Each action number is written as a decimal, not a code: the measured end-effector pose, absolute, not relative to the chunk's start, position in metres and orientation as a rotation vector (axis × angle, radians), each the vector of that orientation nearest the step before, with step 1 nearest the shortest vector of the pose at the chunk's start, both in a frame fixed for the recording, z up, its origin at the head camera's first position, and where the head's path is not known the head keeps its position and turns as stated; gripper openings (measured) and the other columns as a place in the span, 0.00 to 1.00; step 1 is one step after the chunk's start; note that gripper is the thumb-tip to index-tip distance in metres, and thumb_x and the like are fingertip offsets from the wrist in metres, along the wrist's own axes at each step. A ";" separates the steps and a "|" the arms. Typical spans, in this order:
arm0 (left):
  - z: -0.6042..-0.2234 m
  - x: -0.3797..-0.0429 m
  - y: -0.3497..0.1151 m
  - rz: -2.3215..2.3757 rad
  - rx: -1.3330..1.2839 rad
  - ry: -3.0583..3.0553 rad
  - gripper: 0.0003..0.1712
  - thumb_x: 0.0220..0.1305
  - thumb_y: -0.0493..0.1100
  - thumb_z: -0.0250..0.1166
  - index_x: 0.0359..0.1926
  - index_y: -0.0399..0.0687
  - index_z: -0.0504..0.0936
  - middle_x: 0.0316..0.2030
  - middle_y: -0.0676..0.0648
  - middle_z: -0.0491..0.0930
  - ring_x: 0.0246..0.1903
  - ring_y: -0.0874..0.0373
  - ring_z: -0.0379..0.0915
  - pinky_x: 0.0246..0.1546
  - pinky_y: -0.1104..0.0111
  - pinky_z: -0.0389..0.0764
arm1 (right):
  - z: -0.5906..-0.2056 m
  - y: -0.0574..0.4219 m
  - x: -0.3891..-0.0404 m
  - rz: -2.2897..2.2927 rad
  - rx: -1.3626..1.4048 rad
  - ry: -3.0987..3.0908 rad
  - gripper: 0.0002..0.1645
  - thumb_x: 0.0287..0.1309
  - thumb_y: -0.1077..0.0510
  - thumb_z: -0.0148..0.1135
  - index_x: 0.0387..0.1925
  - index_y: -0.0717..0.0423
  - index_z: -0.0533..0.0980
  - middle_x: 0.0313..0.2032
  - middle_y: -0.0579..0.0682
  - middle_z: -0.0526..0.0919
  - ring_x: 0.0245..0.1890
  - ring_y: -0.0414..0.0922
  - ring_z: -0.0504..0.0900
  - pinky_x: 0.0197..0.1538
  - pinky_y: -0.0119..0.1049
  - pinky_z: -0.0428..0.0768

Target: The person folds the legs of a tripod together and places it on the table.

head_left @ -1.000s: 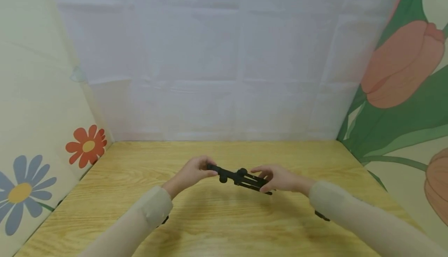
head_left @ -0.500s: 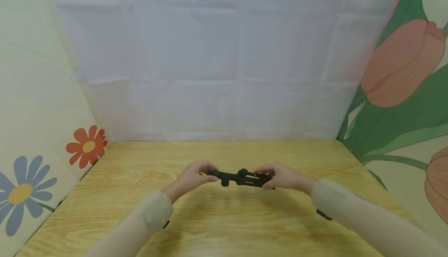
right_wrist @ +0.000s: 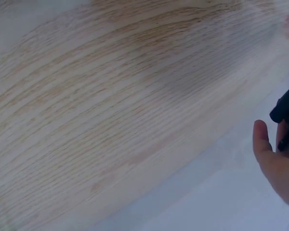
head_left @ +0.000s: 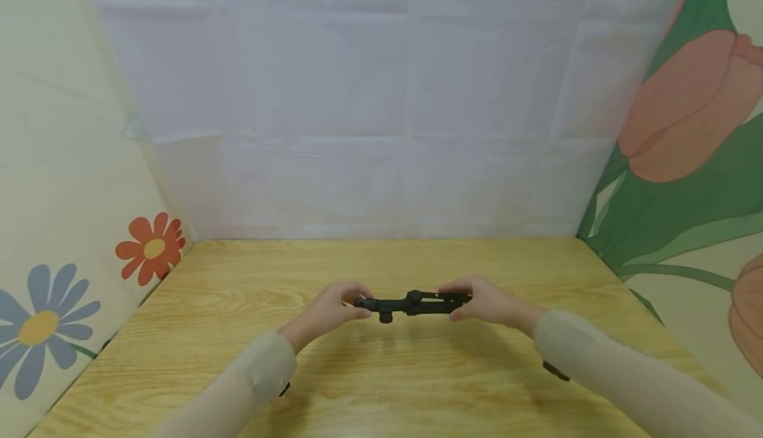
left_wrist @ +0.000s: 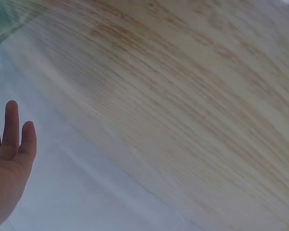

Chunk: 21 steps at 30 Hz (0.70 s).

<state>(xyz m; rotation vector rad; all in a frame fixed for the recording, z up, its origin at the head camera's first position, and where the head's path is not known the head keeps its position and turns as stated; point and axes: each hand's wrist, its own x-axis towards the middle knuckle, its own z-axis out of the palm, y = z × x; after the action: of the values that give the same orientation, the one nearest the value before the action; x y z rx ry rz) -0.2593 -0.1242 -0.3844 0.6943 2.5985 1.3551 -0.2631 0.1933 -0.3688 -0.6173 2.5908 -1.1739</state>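
A small black tripod-like stand [head_left: 411, 303] is held level above the table, with round knobs along its body and slim parallel bars toward its right end. My left hand [head_left: 330, 307] pinches its narrow left end between thumb and fingers. At the barred end, my right hand [head_left: 485, 300] grips with thumb below and fingers above. The left wrist view catches only part of the left hand [left_wrist: 12, 168], its outer fingers extended; the stand is out of that picture. In the right wrist view, dark bars of the stand [right_wrist: 284, 108] show beside the fingers at the right edge.
Under both hands lies a wood-grain table [head_left: 381, 372]. A creased white cloth [head_left: 357, 126] hangs behind it. Flower-printed panels flank it: a left panel [head_left: 65, 179] and a right panel [head_left: 685, 239]. Dark wrist straps [head_left: 556, 370] show under the pale sleeves [head_left: 602, 362].
The stand has swung from sloping down to the right to nearly level, its left end lowering. Its bars look closer together than a second ago. Both hands keep hold, shifting slightly.
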 end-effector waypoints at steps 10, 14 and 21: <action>-0.389 -0.256 -0.125 1.377 0.686 2.592 0.13 0.62 0.37 0.68 0.48 0.42 0.82 0.44 0.45 0.82 0.44 0.48 0.76 0.40 0.56 0.79 | -0.375 0.192 -0.262 -1.256 -0.655 2.655 0.32 0.46 0.69 0.73 0.56 0.66 0.76 0.55 0.62 0.79 0.56 0.59 0.74 0.58 0.54 0.72; -0.390 -0.256 -0.126 1.376 0.697 2.588 0.13 0.62 0.37 0.68 0.48 0.41 0.82 0.43 0.45 0.82 0.44 0.48 0.77 0.41 0.55 0.78 | -0.378 0.191 -0.262 -1.262 -0.681 2.668 0.31 0.45 0.69 0.74 0.55 0.68 0.76 0.54 0.64 0.79 0.54 0.58 0.75 0.55 0.50 0.75; -0.395 -0.256 -0.127 1.365 0.693 2.600 0.13 0.61 0.36 0.68 0.48 0.41 0.82 0.43 0.45 0.83 0.45 0.48 0.77 0.42 0.54 0.78 | -0.383 0.190 -0.262 -1.304 -0.678 2.639 0.32 0.44 0.69 0.74 0.55 0.68 0.76 0.55 0.65 0.77 0.55 0.61 0.74 0.55 0.52 0.74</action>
<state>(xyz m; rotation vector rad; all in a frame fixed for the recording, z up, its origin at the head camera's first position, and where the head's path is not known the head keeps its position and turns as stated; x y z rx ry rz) -0.2559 -0.1274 -0.3950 0.6929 2.5999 1.3655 -0.2622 0.1896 -0.3829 -0.6783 2.6387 -1.3045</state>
